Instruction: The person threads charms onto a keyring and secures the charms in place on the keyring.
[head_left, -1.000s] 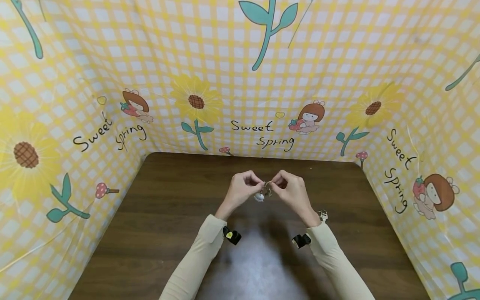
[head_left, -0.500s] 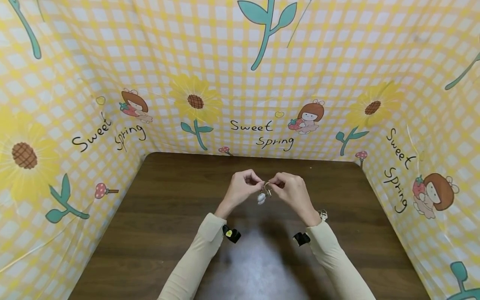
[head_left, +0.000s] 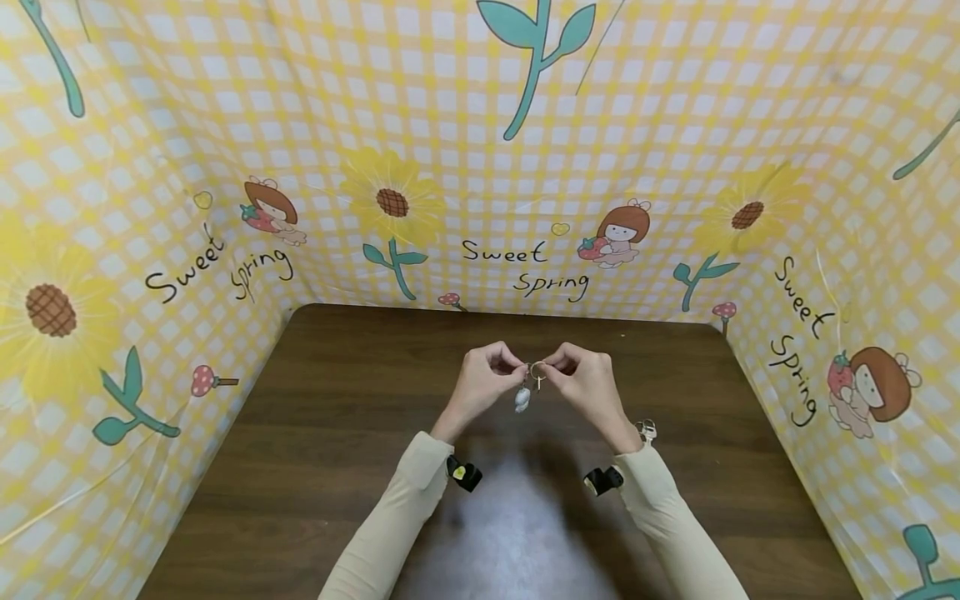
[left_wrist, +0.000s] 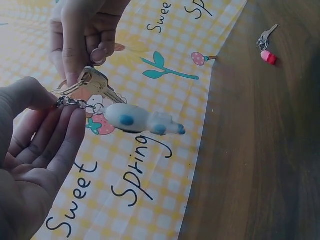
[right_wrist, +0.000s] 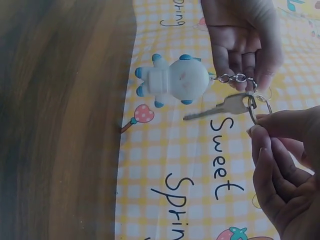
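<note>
Above the table my two hands meet over one keychain. Thumb and fingers of my left hand (head_left: 486, 377) pinch its silver chain (left_wrist: 75, 102). My right hand (head_left: 587, 385) pinches the metal key ring (right_wrist: 251, 111) between thumb and fingertip. From the ring hangs a key (right_wrist: 235, 105), its blade pointing down toward the table. Beside it dangles a white figurine charm (right_wrist: 187, 80) with blue ears, hands and feet. The charm shows side-on in the left wrist view, close to the key.
A second key (left_wrist: 267, 36) with a red charm (left_wrist: 269, 57) lies on the brown wooden table (head_left: 360, 400), just beyond my right wrist. Yellow checked cloth (head_left: 480, 167) walls in the table's back and both sides. Black wrist cameras sit on both cuffs.
The figurine charm and key have swung and turned, and the charm now hangs slightly lower. More of the ring shows between my fingertips. Both hands keep nearly the same place.
</note>
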